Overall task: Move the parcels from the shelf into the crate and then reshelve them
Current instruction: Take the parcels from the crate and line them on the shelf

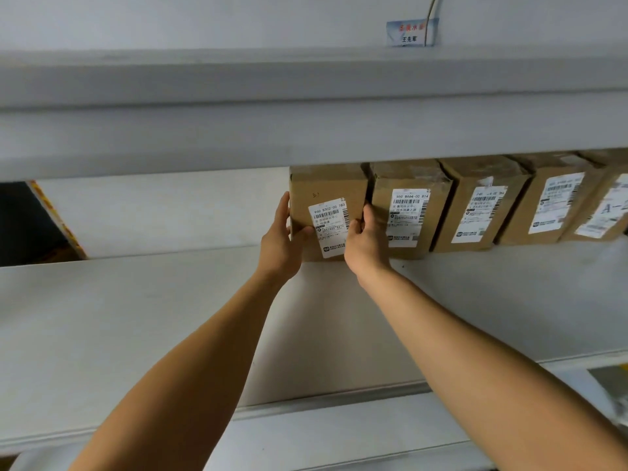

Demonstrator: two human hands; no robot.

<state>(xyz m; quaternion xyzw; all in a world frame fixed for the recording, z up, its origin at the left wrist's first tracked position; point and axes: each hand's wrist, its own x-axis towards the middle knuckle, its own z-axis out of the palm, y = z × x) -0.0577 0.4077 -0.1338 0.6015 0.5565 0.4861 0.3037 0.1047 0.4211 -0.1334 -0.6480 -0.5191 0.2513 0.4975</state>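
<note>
Several brown cardboard parcels with white shipping labels stand upright in a row on a white shelf board (pixel 170 317). The leftmost parcel (pixel 326 192) is held between both my hands. My left hand (pixel 283 239) lies along its left side with the thumb across the front. My right hand (pixel 365 239) grips its right edge, fingers tucked into the gap beside the second parcel (pixel 407 209). Further right stand a third parcel (pixel 479 205) and a fourth parcel (pixel 550 202). No crate is in view.
The shelf above (pixel 306 130) hangs low over the parcels' tops. A label tag (pixel 411 32) sits on the upper shelf edge. Left of the held parcel the board is bare, with a dark opening (pixel 30 226) at the far left.
</note>
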